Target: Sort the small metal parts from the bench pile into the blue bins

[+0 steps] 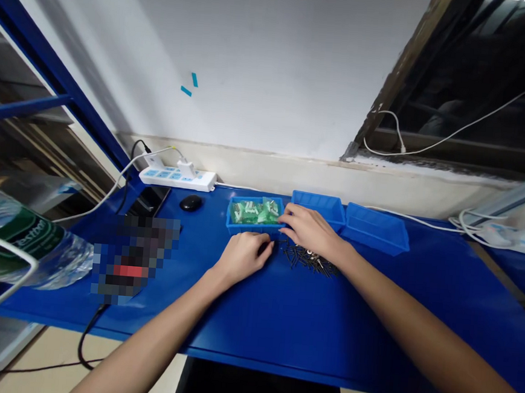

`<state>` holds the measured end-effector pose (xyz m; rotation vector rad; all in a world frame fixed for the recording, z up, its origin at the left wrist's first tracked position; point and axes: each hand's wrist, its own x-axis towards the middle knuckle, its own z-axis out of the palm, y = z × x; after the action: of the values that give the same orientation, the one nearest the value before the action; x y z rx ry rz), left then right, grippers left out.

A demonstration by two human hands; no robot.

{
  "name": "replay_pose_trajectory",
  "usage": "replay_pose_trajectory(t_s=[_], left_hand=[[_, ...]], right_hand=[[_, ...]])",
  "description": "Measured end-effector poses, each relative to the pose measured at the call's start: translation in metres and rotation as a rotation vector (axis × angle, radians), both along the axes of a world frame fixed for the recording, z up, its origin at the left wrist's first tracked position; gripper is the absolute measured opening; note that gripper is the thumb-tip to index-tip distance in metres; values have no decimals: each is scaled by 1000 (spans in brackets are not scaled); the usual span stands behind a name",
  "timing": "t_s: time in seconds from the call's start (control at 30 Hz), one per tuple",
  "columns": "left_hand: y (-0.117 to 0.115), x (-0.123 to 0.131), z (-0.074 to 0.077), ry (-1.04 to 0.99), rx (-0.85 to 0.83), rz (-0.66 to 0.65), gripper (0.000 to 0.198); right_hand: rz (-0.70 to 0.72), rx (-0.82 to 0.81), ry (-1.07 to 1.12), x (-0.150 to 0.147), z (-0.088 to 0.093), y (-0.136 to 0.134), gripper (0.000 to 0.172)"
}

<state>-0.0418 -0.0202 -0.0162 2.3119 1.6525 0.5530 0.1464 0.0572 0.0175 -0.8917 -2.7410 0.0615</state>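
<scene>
A blue bin (254, 227) holds several small pieces in green and clear wrapping (254, 211). In front of it, my left hand (243, 254) rests low with the fingers curled under and the thumb at the right. Whatever those fingers hold, if anything, is hidden. My right hand (310, 227) is at the bin's right end, thumb and forefinger bent towards each other by the rim. I cannot make out what is between them. Below the right hand lies a loose pile of dark screws (305, 259), partly covered by the wrist, with a few lighter pieces among them.
Two more blue bins (320, 204) (378, 227) stand along the wall, right of the filled one. At the back left are a white power strip (179, 179), a black mouse (191, 202) and a phone (153, 200). A large water bottle (27, 238) stands at the far left.
</scene>
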Motion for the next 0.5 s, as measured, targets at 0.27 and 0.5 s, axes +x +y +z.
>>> replay_pose_trajectory(t_s=[0.27, 0.5], left_hand=[[-1, 1, -2, -255, 2, -67, 33], [-2, 20, -1, -978, -336, 2, 50]], right_hand=[[119, -63, 278, 14, 4, 2, 16], [-22, -14, 576, 52, 27, -27, 15]])
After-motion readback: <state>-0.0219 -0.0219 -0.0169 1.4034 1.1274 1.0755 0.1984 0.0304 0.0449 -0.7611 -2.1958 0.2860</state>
